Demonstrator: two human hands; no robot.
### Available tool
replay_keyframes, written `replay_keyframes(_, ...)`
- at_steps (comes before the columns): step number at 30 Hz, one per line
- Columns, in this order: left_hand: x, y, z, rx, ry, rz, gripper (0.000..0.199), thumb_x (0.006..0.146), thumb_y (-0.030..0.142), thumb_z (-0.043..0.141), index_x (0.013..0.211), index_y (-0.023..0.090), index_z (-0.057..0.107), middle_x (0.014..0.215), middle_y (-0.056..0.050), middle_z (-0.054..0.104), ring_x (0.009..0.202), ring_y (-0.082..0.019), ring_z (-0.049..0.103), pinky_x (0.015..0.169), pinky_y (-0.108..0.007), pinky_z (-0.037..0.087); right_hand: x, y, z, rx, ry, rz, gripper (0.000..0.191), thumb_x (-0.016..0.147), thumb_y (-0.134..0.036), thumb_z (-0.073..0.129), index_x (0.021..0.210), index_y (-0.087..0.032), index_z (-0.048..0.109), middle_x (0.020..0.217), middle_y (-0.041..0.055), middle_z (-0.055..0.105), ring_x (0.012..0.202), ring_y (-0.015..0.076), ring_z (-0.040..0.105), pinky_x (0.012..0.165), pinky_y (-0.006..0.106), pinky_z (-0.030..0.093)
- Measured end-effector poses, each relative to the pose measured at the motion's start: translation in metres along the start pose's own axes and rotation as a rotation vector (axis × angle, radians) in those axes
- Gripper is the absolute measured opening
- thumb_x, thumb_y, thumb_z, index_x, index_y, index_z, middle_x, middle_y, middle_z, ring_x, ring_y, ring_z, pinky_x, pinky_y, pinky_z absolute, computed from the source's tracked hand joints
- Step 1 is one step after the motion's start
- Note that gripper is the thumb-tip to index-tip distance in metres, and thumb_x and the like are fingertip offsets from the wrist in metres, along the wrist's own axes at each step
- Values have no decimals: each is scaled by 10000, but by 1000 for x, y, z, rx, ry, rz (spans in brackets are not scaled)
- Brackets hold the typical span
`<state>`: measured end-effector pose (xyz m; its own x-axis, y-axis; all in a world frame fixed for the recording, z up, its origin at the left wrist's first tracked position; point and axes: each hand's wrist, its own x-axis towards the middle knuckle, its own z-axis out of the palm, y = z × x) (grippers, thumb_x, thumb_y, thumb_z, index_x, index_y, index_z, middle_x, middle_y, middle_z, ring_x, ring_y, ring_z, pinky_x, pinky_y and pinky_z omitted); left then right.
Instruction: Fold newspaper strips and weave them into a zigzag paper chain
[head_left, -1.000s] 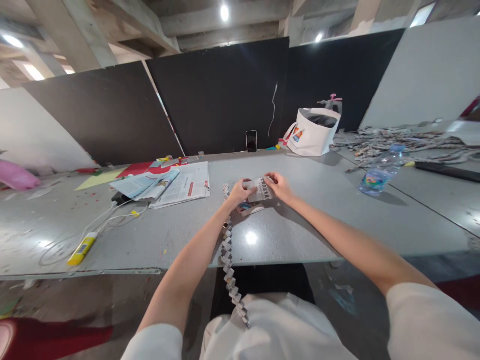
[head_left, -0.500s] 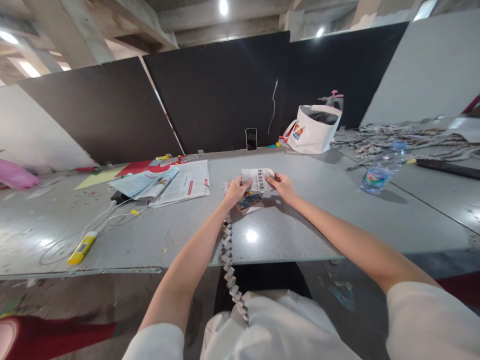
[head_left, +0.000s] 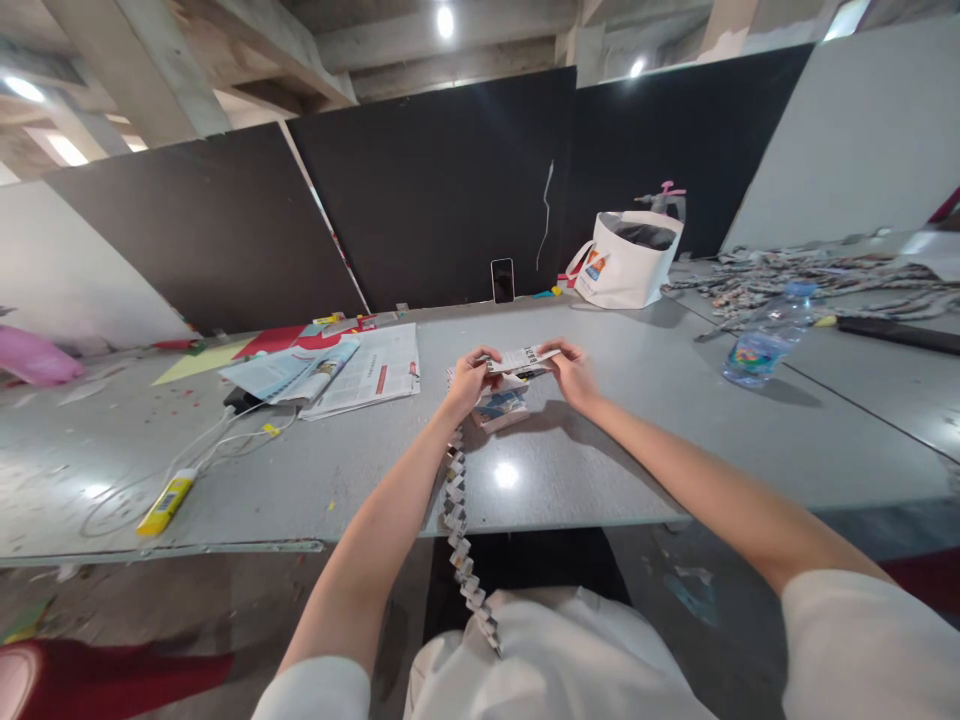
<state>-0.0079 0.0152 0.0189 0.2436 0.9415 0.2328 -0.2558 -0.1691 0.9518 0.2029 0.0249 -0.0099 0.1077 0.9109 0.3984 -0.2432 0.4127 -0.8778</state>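
Note:
Both hands hold a small newspaper slip (head_left: pixel 523 358) above the grey table (head_left: pixel 645 450). My left hand (head_left: pixel 469 379) pinches its left end and my right hand (head_left: pixel 570 369) pinches its right end; the slip lies nearly flat, folded into a narrow strip. Just beneath it on the table sits a small stack of cut paper pieces (head_left: pixel 499 405). A long zigzag chain of folded newspaper (head_left: pixel 457 520) runs from near my left hand over the table's front edge down to my lap.
Folded newspapers (head_left: pixel 360 372) lie at the left, with a yellow device (head_left: pixel 165 503) on a white cable beyond them. A phone (head_left: pixel 502 280) leans on the black wall. At the back right stand a white bag (head_left: pixel 628 260) and a water bottle (head_left: pixel 765 335), near piled paper chains (head_left: pixel 810 275).
The slip was raised upright and spread open half a second ago; now it is lowered and folded flat into a narrow strip between both hands.

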Motion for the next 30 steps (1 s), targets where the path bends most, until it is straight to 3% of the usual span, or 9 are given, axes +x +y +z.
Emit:
replay_keyframes(2,-3,5,1,-13,-21,-35,143,801,297,682,817,171,614,604,-8,604,475,-132,562,507,-259,438,0,-1,0,20,-4,-2,131,752,-353,719,757,-222,720,794,12,717,747,170,661,689,281,536)
replay_keyframes(6,-4,6,0,59,-56,-136,393,925,557,594,832,177,621,615,-54,646,512,-188,641,490,-279,467,-5,-9,-2,-90,-89,-40,177,798,-375,701,754,-208,734,803,41,729,748,190,674,714,321,569)
replay_keyframes(8,-2,2,-1,191,-33,-150,435,878,605,710,958,184,643,648,-36,681,501,-170,641,475,-253,456,-9,-15,-2,-136,-143,-69,206,825,-389,692,747,-202,727,807,50,725,759,201,681,735,340,581)
replay_keyframes(10,0,-4,-2,325,-24,-127,517,798,546,848,1121,190,657,666,-11,698,500,-151,640,481,-234,458,-10,-18,-2,-147,-177,-83,232,843,-412,688,756,-199,716,818,56,718,779,209,686,737,340,584)
replay_keyframes(15,3,-9,-1,351,-15,-71,559,797,525,870,1156,141,683,672,-24,716,526,-167,666,524,-270,526,-3,-11,0,-49,-96,-31,433,910,-598,623,1135,-231,675,812,16,663,674,171,623,597,280,514)
replay_keyframes(18,2,-6,0,359,-32,-75,572,799,530,869,1161,131,677,672,-35,735,532,-178,684,539,-278,545,1,-5,0,-154,-112,33,536,872,-739,634,962,-212,671,728,11,612,613,158,565,548,270,463)
replay_keyframes(22,0,-3,0,403,-57,-100,615,812,530,862,1226,119,666,664,-56,754,572,-194,721,573,-269,557,-1,-7,1,-306,-107,36,623,795,-801,696,689,-191,631,631,23,566,595,161,533,559,290,460)
replay_keyframes(30,1,-5,-2,416,-17,-135,592,812,505,870,1228,129,681,670,-62,766,607,-197,741,599,-266,565,-3,-10,0,-368,-150,-22,613,810,-785,677,735,-177,673,672,50,630,636,184,572,596,301,473)
